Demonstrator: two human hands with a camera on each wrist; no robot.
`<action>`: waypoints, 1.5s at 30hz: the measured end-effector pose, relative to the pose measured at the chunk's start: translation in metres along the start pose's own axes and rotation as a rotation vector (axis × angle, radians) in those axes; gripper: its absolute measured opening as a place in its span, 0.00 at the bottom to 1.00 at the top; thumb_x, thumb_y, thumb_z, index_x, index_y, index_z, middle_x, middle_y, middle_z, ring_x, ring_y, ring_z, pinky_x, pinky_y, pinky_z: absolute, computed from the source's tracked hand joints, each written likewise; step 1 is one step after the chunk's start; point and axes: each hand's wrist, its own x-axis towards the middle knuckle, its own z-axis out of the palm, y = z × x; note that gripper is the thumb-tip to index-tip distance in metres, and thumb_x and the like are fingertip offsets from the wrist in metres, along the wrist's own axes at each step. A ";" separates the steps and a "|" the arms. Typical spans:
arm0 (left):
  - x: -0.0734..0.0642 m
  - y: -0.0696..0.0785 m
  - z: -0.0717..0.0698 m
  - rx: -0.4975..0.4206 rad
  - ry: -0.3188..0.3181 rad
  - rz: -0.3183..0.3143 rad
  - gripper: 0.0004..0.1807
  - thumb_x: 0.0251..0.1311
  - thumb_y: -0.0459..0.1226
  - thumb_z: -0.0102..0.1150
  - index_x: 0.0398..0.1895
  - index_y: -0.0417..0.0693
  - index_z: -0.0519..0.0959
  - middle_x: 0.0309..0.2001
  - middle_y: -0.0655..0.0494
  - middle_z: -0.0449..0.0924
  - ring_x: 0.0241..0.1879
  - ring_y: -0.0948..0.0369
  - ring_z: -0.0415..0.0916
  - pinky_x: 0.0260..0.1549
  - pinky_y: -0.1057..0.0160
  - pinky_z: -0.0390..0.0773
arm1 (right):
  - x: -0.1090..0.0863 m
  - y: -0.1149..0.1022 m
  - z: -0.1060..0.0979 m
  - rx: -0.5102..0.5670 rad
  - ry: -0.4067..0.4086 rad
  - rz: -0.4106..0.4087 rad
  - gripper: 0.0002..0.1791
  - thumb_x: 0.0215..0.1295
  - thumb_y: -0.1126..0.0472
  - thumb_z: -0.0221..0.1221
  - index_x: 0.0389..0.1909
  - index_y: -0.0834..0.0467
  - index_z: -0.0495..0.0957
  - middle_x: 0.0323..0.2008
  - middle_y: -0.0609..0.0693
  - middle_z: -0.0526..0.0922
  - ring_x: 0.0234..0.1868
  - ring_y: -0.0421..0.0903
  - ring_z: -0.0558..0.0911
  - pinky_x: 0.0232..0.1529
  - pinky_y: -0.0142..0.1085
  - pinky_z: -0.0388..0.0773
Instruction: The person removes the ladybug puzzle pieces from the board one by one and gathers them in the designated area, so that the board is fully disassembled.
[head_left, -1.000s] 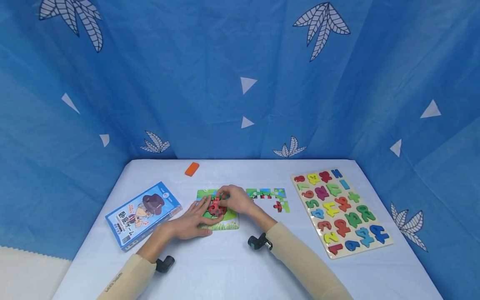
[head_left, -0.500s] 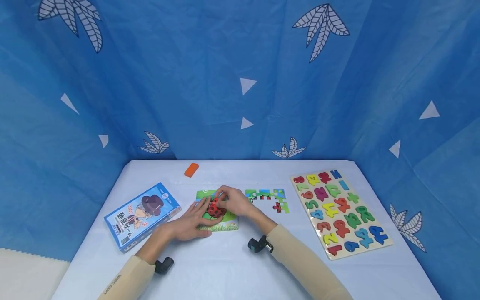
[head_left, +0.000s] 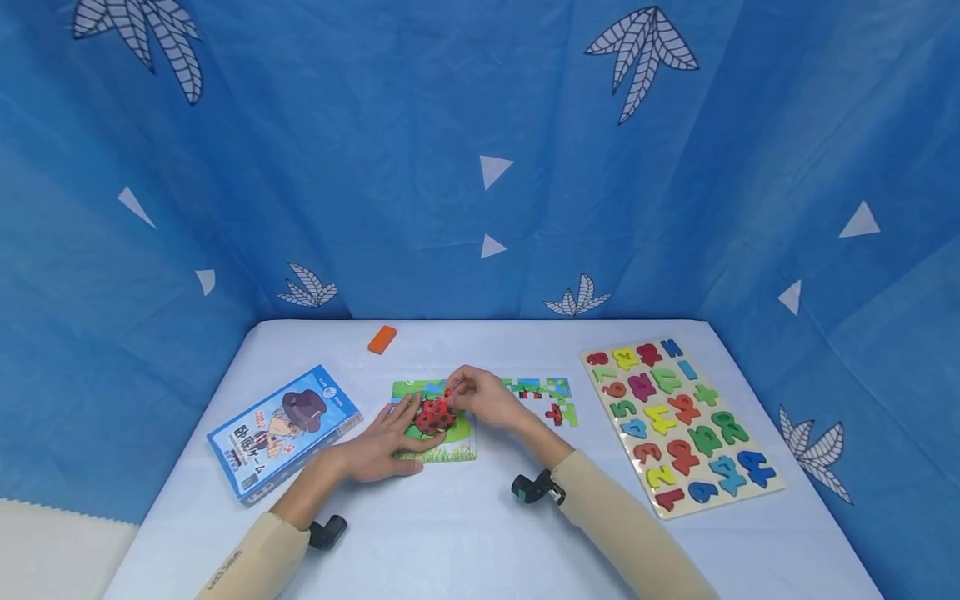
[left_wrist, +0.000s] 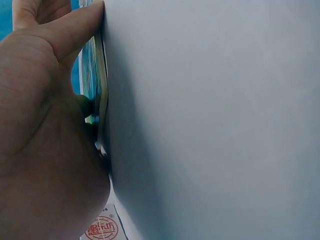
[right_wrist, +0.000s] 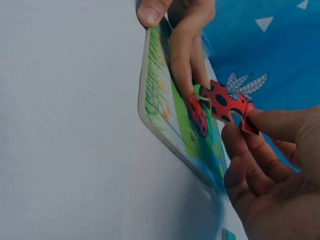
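A ladybug jigsaw board (head_left: 459, 452) lies on the table in front of me. My left hand (head_left: 378, 443) rests over its left side with fingers stretched out, and its thumb is at the near edge. Between thumb and fingers, my right hand (head_left: 486, 402) pinches a red, black-spotted jigsaw piece (right_wrist: 225, 103). That piece is tilted and raised above the board in the right wrist view, close to the left fingertips. A red ladybug part (right_wrist: 199, 117) shows on the board below it. In the left wrist view, the left hand (left_wrist: 45, 115) hides most of the board.
Right of the board lie several loose jigsaw pieces (head_left: 558, 408). A number board (head_left: 648, 492) with coloured figures stands farther right. On the left is a blue card-game box (head_left: 285, 429), and an orange block (head_left: 382, 339) lies at the back. Blue curtains (head_left: 480, 167) enclose the table.
My right hand has moved a little to the right and away from the ladybug's middle, with the red piece in its fingers. The left hand has stayed in place.
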 end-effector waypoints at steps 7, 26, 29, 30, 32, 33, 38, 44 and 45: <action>-0.001 0.000 0.001 -0.013 0.008 -0.007 0.28 0.70 0.53 0.55 0.73 0.74 0.66 0.81 0.41 0.25 0.79 0.42 0.20 0.73 0.35 0.30 | -0.012 0.004 -0.019 0.052 0.038 0.039 0.10 0.70 0.62 0.61 0.50 0.57 0.78 0.38 0.57 0.85 0.38 0.59 0.85 0.35 0.49 0.79; -0.003 -0.001 0.000 -0.029 0.021 0.010 0.29 0.71 0.53 0.56 0.74 0.72 0.66 0.81 0.42 0.25 0.79 0.43 0.21 0.73 0.36 0.28 | -0.048 0.023 -0.083 -0.176 0.107 0.153 0.08 0.68 0.59 0.64 0.47 0.51 0.82 0.36 0.48 0.83 0.35 0.47 0.82 0.36 0.40 0.80; -0.003 -0.001 0.000 -0.034 0.024 0.030 0.29 0.71 0.53 0.55 0.74 0.70 0.66 0.81 0.41 0.25 0.79 0.42 0.21 0.73 0.35 0.28 | -0.053 0.025 -0.090 -0.224 0.102 0.162 0.08 0.68 0.60 0.64 0.47 0.52 0.83 0.36 0.47 0.83 0.36 0.45 0.81 0.36 0.39 0.78; -0.003 -0.001 0.000 -0.033 0.024 0.033 0.29 0.71 0.53 0.55 0.74 0.70 0.66 0.81 0.40 0.26 0.79 0.41 0.22 0.73 0.35 0.29 | -0.054 0.026 -0.093 -0.239 0.099 0.163 0.08 0.68 0.60 0.64 0.47 0.53 0.83 0.36 0.47 0.83 0.36 0.44 0.81 0.36 0.39 0.78; -0.003 -0.001 0.000 -0.035 0.024 0.034 0.29 0.71 0.53 0.55 0.74 0.69 0.66 0.81 0.40 0.26 0.79 0.41 0.22 0.73 0.35 0.29 | -0.056 0.029 -0.096 -0.259 0.095 0.169 0.09 0.68 0.60 0.63 0.47 0.54 0.83 0.36 0.47 0.83 0.36 0.44 0.81 0.37 0.38 0.78; -0.003 -0.001 0.000 -0.033 0.022 0.029 0.29 0.71 0.53 0.55 0.74 0.70 0.66 0.81 0.40 0.26 0.79 0.42 0.21 0.73 0.36 0.29 | -0.057 0.030 -0.098 -0.265 0.092 0.170 0.09 0.69 0.61 0.63 0.48 0.54 0.83 0.36 0.47 0.83 0.36 0.44 0.81 0.37 0.38 0.78; -0.002 -0.001 0.000 -0.034 0.015 0.009 0.29 0.71 0.53 0.55 0.74 0.72 0.65 0.81 0.42 0.25 0.79 0.43 0.21 0.74 0.37 0.28 | -0.060 0.033 -0.103 -0.280 0.084 0.190 0.08 0.69 0.61 0.62 0.47 0.54 0.83 0.35 0.47 0.83 0.34 0.44 0.82 0.36 0.38 0.78; -0.003 -0.001 0.001 -0.029 0.028 0.023 0.29 0.71 0.52 0.55 0.74 0.70 0.66 0.81 0.40 0.27 0.79 0.41 0.22 0.73 0.35 0.30 | -0.063 0.036 -0.106 -0.317 0.080 0.181 0.07 0.68 0.62 0.62 0.45 0.54 0.82 0.34 0.47 0.82 0.34 0.45 0.78 0.37 0.38 0.76; -0.003 -0.001 0.001 -0.030 0.028 0.025 0.29 0.71 0.52 0.55 0.74 0.70 0.66 0.81 0.40 0.27 0.79 0.41 0.22 0.73 0.35 0.30 | -0.063 0.036 -0.106 -0.319 0.080 0.183 0.07 0.68 0.63 0.62 0.45 0.55 0.82 0.34 0.47 0.82 0.34 0.45 0.77 0.37 0.38 0.76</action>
